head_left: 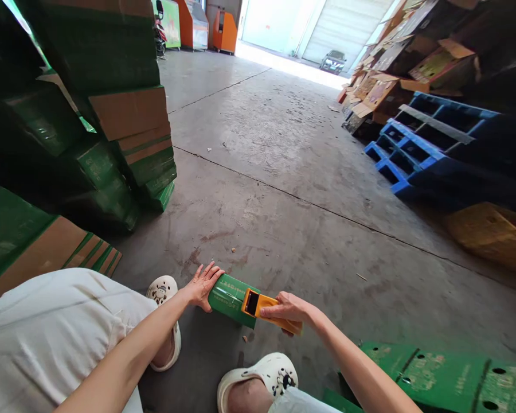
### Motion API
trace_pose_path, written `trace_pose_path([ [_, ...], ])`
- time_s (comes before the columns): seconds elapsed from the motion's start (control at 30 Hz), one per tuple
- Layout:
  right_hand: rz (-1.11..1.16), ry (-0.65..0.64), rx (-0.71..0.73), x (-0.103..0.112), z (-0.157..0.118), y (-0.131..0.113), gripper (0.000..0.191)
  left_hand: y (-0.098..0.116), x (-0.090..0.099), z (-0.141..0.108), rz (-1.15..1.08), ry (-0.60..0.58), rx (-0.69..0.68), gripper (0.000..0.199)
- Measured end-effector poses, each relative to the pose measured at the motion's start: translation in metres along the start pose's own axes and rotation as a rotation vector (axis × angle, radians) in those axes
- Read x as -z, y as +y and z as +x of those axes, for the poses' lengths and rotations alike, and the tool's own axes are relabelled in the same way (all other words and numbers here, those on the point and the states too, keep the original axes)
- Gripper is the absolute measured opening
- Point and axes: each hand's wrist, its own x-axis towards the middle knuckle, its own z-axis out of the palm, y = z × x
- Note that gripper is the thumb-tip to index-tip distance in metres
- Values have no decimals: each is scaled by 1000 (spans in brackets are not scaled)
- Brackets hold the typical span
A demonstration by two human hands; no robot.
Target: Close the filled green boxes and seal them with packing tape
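A narrow green cardboard box (pixel 229 291) with printed lettering stands on the floor between my feet. My left hand (pixel 204 287) rests on its left end, fingers spread and thumb over the near edge. My right hand (pixel 289 310) is closed round the handle of a yellow carton stapler (pixel 253 303). The stapler's head, with a dark opening in it, lies over the box's right end. My fingers partly hide the handle, and the contact under the head is hidden.
Green cartons (pixel 148 143) are stacked at the left. Blue pallets (pixel 413 143) and a heap of open cardboard boxes (pixel 382 89) stand at the right. A green sheet with holes (pixel 447 373) lies at the lower right. My white clogs (pixel 262 373) flank the box on the concrete floor (pixel 249 201).
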Motion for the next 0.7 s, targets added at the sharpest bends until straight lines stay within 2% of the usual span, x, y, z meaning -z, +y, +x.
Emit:
trace_pose_path([
  [0.27, -3, 32, -45, -17, 21, 8, 54, 1, -5, 0, 83, 8, 15, 147],
  [0.4, -57, 60, -98, -19, 28, 11, 51, 7, -10, 7, 222, -14, 22, 152],
  [0.53, -68, 93, -83, -16, 34, 10, 51, 35, -28, 21, 349, -37, -47, 156],
  [0.7, -7, 0, -115, -14, 30, 7, 59, 79, -47, 29, 306, 6, -14, 149],
])
